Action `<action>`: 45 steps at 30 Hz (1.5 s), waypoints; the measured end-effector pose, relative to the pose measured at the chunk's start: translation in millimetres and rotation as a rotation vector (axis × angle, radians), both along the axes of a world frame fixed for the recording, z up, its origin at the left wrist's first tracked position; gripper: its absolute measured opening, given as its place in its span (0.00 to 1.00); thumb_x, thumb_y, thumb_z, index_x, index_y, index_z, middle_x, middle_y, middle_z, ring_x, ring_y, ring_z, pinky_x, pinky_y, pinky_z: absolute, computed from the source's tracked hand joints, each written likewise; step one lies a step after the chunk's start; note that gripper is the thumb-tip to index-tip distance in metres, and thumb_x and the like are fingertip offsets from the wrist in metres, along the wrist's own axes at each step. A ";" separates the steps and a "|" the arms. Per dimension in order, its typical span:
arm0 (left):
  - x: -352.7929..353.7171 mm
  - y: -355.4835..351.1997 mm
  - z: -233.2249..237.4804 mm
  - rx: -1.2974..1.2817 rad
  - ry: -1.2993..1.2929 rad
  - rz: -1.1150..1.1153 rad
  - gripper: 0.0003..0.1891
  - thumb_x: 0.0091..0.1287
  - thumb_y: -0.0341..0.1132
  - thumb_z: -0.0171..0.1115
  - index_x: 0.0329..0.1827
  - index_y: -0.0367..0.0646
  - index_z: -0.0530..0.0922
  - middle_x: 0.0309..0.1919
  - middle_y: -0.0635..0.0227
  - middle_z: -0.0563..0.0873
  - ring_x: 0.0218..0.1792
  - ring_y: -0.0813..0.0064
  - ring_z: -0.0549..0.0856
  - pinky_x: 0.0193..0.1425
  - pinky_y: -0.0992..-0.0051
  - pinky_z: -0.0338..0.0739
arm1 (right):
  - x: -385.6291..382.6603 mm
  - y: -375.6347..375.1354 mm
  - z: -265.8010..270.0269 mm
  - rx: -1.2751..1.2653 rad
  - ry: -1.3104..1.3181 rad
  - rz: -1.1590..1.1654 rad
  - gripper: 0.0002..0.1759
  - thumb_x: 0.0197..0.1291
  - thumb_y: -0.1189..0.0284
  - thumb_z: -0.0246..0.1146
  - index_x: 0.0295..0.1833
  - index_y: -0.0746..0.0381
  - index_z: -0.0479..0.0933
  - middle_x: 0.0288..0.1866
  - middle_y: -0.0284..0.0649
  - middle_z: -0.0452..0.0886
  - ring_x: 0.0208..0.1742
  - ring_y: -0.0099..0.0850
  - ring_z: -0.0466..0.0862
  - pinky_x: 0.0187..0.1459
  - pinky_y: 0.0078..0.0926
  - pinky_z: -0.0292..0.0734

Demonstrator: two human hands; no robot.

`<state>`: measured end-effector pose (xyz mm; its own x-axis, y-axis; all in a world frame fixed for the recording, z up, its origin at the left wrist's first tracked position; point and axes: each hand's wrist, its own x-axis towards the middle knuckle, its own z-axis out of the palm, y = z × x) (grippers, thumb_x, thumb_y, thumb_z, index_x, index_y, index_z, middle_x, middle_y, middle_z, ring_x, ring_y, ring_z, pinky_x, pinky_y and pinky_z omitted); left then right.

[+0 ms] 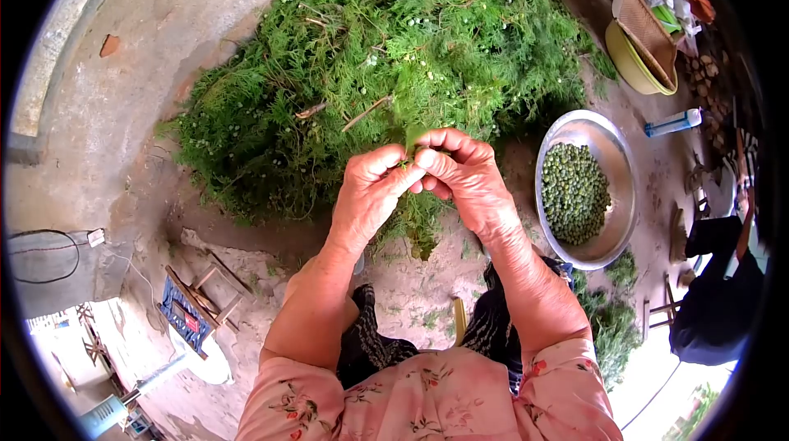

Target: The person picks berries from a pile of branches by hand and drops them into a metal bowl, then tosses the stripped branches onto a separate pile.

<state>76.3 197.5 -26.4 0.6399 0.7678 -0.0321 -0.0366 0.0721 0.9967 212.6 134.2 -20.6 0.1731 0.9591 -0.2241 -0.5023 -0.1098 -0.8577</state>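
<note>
My left hand point(367, 198) and my right hand point(470, 184) meet in front of me, just over the near edge of a big heap of cut evergreen branches point(329, 96). Both are closed, thumbs and fingertips pinching a green evergreen sprig point(413, 135). Part of the sprig shows above the fingertips, and feathery foliage hangs below them. Whatever else lies between the fingertips is hidden. To the right of my right hand stands a wide metal basin point(612, 194), with a mound of small green cones point(573, 194) in it.
A yellow tub point(618, 59) with a woven basket point(649, 30) stands at the upper right, a blue-and-white tube point(674, 123) below it. More cut greenery point(612, 326) lies below the basin. At left is a small wooden stool point(193, 305). A person in dark clothes point(715, 309) is at far right.
</note>
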 end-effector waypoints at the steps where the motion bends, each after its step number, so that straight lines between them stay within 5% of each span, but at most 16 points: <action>1: 0.3 -0.7 0.0 -0.005 0.009 0.005 0.05 0.60 0.30 0.61 0.35 0.36 0.79 0.23 0.72 0.79 0.26 0.82 0.77 0.33 0.82 0.71 | -1.2 -0.7 0.5 -0.016 -0.007 -0.026 0.12 0.55 0.67 0.64 0.42 0.63 0.76 0.29 0.31 0.79 0.26 0.17 0.77 0.21 0.07 0.65; 6: 0.5 -2.0 3.1 -0.112 0.001 0.009 0.07 0.59 0.30 0.62 0.34 0.35 0.79 0.20 0.70 0.78 0.24 0.81 0.76 0.32 0.80 0.73 | -1.1 -1.3 -1.9 -0.072 0.108 -0.028 0.14 0.57 0.63 0.62 0.41 0.63 0.76 0.29 0.31 0.79 0.25 0.17 0.77 0.21 0.09 0.65; 8: 2.9 -1.9 -0.7 -0.181 -0.084 0.071 0.06 0.59 0.30 0.61 0.34 0.35 0.80 0.22 0.69 0.79 0.24 0.80 0.76 0.31 0.80 0.72 | 1.5 -0.2 -8.9 -0.105 0.355 -0.086 0.16 0.58 0.59 0.60 0.39 0.63 0.76 0.28 0.32 0.79 0.24 0.19 0.76 0.21 0.11 0.65; 13: -0.2 15.7 -13.6 -0.511 -0.539 0.297 0.04 0.60 0.27 0.59 0.35 0.35 0.78 0.22 0.69 0.78 0.26 0.76 0.77 0.41 0.73 0.75 | 14.6 4.9 -5.6 0.014 0.478 -0.151 0.07 0.56 0.79 0.53 0.41 0.65 0.71 0.37 0.43 0.78 0.31 0.30 0.78 0.28 0.23 0.71; 14: -2.6 20.5 -14.4 -0.530 -0.544 0.330 0.03 0.60 0.28 0.60 0.33 0.37 0.77 0.23 0.70 0.78 0.26 0.76 0.77 0.40 0.73 0.75 | 15.5 4.2 -5.4 0.020 0.508 -0.184 0.05 0.58 0.75 0.57 0.39 0.63 0.72 0.34 0.40 0.78 0.29 0.29 0.78 0.27 0.22 0.71; 16: -5.1 25.4 -11.1 -0.617 -0.447 0.561 0.04 0.60 0.31 0.60 0.32 0.39 0.76 0.23 0.71 0.78 0.27 0.76 0.77 0.42 0.74 0.75 | 15.9 3.0 -7.5 -0.059 0.393 -0.225 0.05 0.58 0.72 0.60 0.36 0.62 0.74 0.30 0.36 0.78 0.27 0.25 0.77 0.26 0.20 0.70; 20: -16.7 34.2 -24.9 -0.636 -0.599 0.442 0.07 0.63 0.34 0.57 0.32 0.41 0.74 0.25 0.71 0.78 0.29 0.76 0.77 0.42 0.74 0.75 | 6.6 -2.4 -19.5 -0.282 0.138 -0.184 0.07 0.58 0.69 0.61 0.39 0.61 0.77 0.27 0.32 0.75 0.21 0.19 0.72 0.18 0.14 0.62; 21: -17.0 33.8 -25.4 -0.721 -0.627 0.459 0.05 0.64 0.33 0.55 0.34 0.41 0.73 0.26 0.71 0.77 0.30 0.76 0.77 0.42 0.75 0.75 | 2.0 -2.6 -18.5 -0.319 0.075 -0.112 0.13 0.58 0.70 0.60 0.48 0.62 0.75 0.27 0.31 0.74 0.19 0.18 0.70 0.16 0.13 0.60; 26: -21.4 38.5 -30.2 -0.819 -0.603 0.485 0.03 0.66 0.29 0.49 0.36 0.40 0.71 0.27 0.71 0.76 0.31 0.76 0.76 0.43 0.72 0.77 | -12.2 -1.8 -17.7 -0.273 -0.038 -0.064 0.26 0.59 0.71 0.60 0.61 0.64 0.64 0.26 0.33 0.73 0.18 0.17 0.69 0.16 0.12 0.60; 28: -15.2 35.3 -26.1 -0.827 -0.579 0.505 0.04 0.65 0.31 0.52 0.36 0.41 0.72 0.27 0.71 0.77 0.31 0.76 0.76 0.43 0.73 0.76 | -17.7 -0.2 -11.7 -0.196 -0.218 -0.078 0.21 0.59 0.69 0.60 0.56 0.65 0.67 0.24 0.32 0.72 0.17 0.16 0.68 0.15 0.12 0.59; 35: -17.9 36.8 -42.7 -0.847 -0.562 0.481 0.05 0.64 0.33 0.56 0.38 0.41 0.73 0.30 0.67 0.80 0.32 0.74 0.77 0.43 0.74 0.74 | -26.0 -0.1 -9.9 -0.319 -0.106 0.084 0.12 0.59 0.68 0.61 0.27 0.61 0.72 0.17 0.29 0.72 0.14 0.15 0.67 0.13 0.12 0.57; 41: -11.1 29.1 -12.7 -0.605 -0.457 0.601 0.17 0.63 0.41 0.58 0.46 0.37 0.72 0.42 0.60 0.80 0.44 0.66 0.79 0.50 0.68 0.75 | -3.0 3.0 -8.1 -0.296 -0.075 -0.040 0.12 0.59 0.68 0.61 0.26 0.61 0.72 0.20 0.32 0.74 0.15 0.15 0.69 0.12 0.11 0.59; 44: -14.0 27.3 -11.9 -0.481 -0.262 0.583 0.17 0.61 0.42 0.60 0.44 0.36 0.74 0.40 0.60 0.81 0.40 0.69 0.81 0.44 0.70 0.77 | 5.8 4.0 -5.3 -0.261 -0.142 -0.097 0.12 0.59 0.68 0.61 0.25 0.61 0.72 0.18 0.30 0.72 0.15 0.15 0.68 0.14 0.12 0.59; 45: -16.2 26.7 -13.6 -0.471 -0.157 0.519 0.21 0.61 0.50 0.59 0.41 0.37 0.76 0.35 0.61 0.83 0.33 0.72 0.82 0.38 0.72 0.77 | 7.0 4.1 -1.9 -0.243 -0.233 -0.106 0.13 0.59 0.68 0.61 0.24 0.61 0.72 0.17 0.29 0.71 0.15 0.15 0.67 0.14 0.12 0.59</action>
